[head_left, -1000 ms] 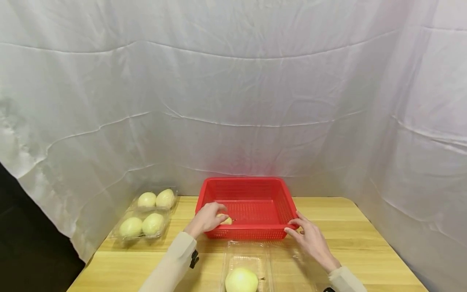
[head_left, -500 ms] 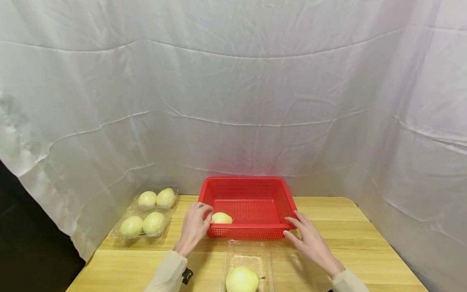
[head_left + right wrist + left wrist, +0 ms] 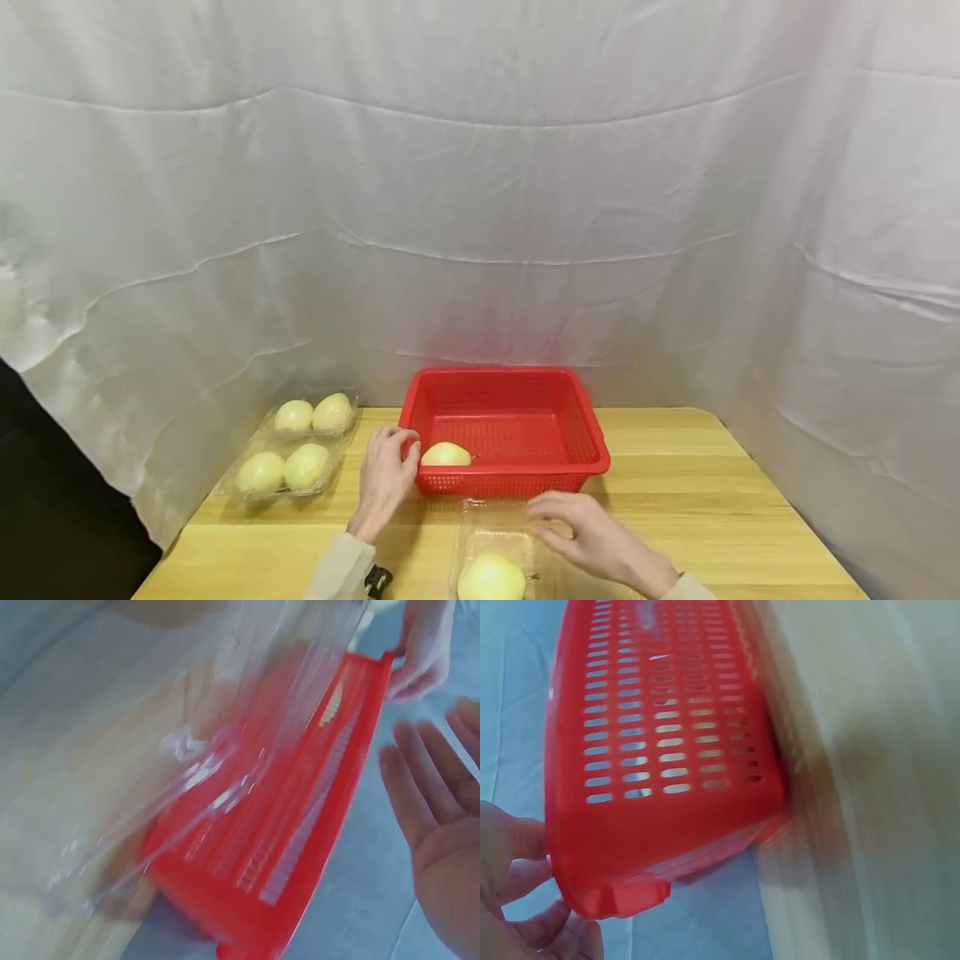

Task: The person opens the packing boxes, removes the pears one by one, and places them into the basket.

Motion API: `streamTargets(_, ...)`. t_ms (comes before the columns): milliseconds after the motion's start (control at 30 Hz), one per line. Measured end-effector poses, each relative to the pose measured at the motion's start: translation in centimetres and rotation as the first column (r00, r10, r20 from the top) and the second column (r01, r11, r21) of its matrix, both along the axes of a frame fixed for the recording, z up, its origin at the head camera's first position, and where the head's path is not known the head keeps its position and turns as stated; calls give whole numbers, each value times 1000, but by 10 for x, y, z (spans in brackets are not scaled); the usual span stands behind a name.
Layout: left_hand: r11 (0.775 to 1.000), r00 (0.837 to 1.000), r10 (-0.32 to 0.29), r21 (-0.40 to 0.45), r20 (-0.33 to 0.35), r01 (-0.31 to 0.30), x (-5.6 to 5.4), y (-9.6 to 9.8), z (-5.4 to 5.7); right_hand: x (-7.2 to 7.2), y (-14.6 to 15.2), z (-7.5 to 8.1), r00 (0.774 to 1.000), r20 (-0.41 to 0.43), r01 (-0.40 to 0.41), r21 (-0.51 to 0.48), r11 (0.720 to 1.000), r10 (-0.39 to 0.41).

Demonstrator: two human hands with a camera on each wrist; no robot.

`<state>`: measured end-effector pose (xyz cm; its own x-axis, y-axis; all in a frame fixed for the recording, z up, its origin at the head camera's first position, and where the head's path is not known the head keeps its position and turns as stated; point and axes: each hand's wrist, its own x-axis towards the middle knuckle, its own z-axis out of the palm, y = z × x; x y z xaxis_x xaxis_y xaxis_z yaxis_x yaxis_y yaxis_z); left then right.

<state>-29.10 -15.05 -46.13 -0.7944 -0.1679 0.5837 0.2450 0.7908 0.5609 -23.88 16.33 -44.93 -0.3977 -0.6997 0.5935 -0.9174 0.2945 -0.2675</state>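
Note:
My left hand [image 3: 386, 471] holds the front left corner of a red perforated plastic basket [image 3: 510, 482], its fingers at the rim in the left wrist view. Inside that corner lies a pale yellow pear [image 3: 446, 455]. Over the right side of a clear plastic clamshell box [image 3: 480, 523] hovers my right hand [image 3: 596, 533], fingers extended and holding nothing. A second pear [image 3: 491, 579] sits in the box, close to the bottom edge of the head view. In the right wrist view, the box's clear plastic [image 3: 202, 765] overlaps the basket.
On the left of the wooden table [image 3: 675, 467] are clear packs [image 3: 247, 498] with several pears [image 3: 306, 467]. A grey-white curtain [image 3: 480, 208] hangs behind and along both sides. Dark fabric [image 3: 60, 500] shows at the lower left.
My left hand has let go of the pear in the basket and shifted to the basket's left corner. My right hand has left the basket's right corner and moved left and nearer, over the box.

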Motion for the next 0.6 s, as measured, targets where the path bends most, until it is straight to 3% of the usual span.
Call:
streamTargets(100,1000,1000,-10,15,7,9,-1,-1,-4,6,-9,0,996,75,-57,119,991,48)
streamTargets(267,998,1000,-25,49,6,25,0,-8,-10,12,-20,1,977,211,-79,309,948,13)
streamTargets(433,995,999,-16,100,52,10,3,-14,-10,15,-34,-1,978,208,-114,426,897,26)
streamTargets(600,992,999,-20,127,38,15,5,-14,-10,18,-41,-1,981,190,-124,477,870,35)
